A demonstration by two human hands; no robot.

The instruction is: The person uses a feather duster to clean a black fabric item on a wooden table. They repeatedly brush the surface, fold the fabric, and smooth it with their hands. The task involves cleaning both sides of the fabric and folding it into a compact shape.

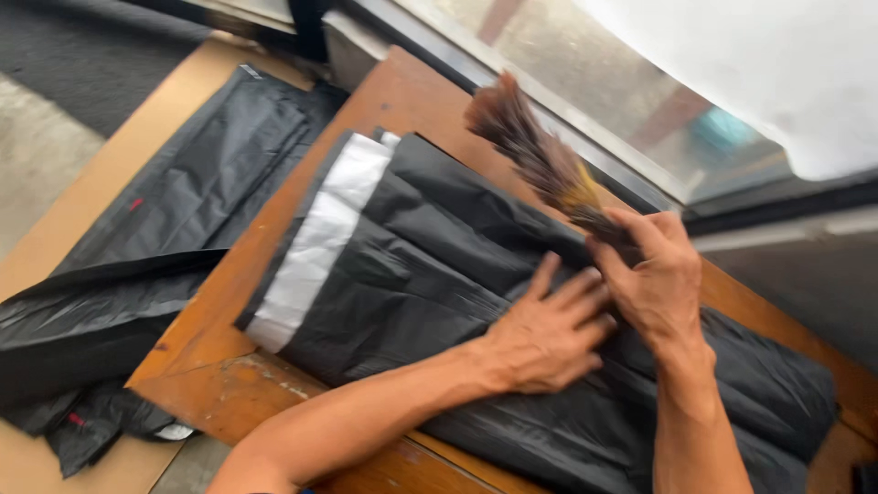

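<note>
**Brush held over a stack of black plastic bags**

A brush (540, 160) with a fan of dark brown bristles and a yellowish band near its grip is held up at a slant, bristles pointing up and away toward the window frame (594, 137). The right hand (654, 279) is clenched around its lower end, fingers wrapped over the handle, which is mostly hidden by the grasp. The bristle end is blurred.

Just beside it, the left hand (544, 334) lies flat and released, fingers spread, pressing on top of a stack of black plastic bags (412, 274). The two hands are touching or nearly so at the fingertips. The stack lies across a wooden counter (219, 366), running from its upper left toward the lower right corner. Along the stack's left end a white strip (315, 242) shows, an edge of a paler sheet.

To the left, lower than the counter, more black plastic sheets (183, 192) are spread over a tan board (55, 229), with crumpled folds near the bottom left. Beyond the counter runs the window's glass (631, 91).
</note>
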